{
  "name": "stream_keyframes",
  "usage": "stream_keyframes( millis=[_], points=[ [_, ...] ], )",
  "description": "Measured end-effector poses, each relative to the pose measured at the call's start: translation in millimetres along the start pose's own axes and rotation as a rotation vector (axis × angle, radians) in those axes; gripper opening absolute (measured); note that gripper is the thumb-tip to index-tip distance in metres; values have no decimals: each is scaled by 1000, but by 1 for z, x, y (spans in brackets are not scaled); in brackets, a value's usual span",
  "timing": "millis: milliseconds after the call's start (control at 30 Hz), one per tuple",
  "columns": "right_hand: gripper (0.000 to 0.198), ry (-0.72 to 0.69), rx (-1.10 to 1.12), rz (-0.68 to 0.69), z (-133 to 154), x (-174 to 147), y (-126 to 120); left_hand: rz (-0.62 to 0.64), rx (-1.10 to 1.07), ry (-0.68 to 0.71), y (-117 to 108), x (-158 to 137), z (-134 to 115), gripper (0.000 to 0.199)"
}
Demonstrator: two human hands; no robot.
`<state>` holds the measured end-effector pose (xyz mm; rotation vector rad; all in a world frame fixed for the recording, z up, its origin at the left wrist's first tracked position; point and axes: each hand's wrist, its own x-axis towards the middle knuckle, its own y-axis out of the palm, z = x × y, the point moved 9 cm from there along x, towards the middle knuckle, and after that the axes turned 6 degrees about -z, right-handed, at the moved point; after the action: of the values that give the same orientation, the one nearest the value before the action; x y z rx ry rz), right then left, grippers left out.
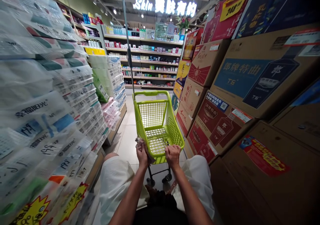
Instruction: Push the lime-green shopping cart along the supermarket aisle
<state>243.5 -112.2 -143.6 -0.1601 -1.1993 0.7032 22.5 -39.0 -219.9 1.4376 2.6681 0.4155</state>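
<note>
A small lime-green shopping cart (152, 128) with a lattice basket stands right in front of my knees, and nothing lies in its basket. My left hand (142, 154) presses a greyish-brown cloth (142, 143) against the basket's near left corner, fingers closed over it. On the near rim, toward the right, my right hand (173, 153) is closed around the cart's edge. A tall metal pole (129, 51) rises from the cart's far left side. Dark wheels (167, 177) show beneath the basket.
Stacked packs of tissue paper (80, 95) line the aisle's left side. Cardboard boxes (222, 118) with bottle pictures are piled high on the right. Shelves of small goods (150, 53) stand across the far end under a lit sign (165, 6). Pale floor tiles (125, 135) run between.
</note>
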Motion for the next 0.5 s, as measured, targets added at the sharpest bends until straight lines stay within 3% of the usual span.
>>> stream_keyframes(
  millis=[100, 200, 333, 500],
  points=[
    [43, -6, -5, 9, 0, 0, 0, 52, 52, 175, 22, 11, -54, 34],
    [43, -13, -22, 19, 1, 1, 1, 296, 535, 448, 60, 2, -97, 19],
    [41, -24, -25, 6, 4, 0, 0, 554, 1075, 603, 78, -35, -93, 28],
    [38, -50, -62, -14, 5, -5, -1, 726, 1174, 689, 78, -62, -81, 19]
  ],
)
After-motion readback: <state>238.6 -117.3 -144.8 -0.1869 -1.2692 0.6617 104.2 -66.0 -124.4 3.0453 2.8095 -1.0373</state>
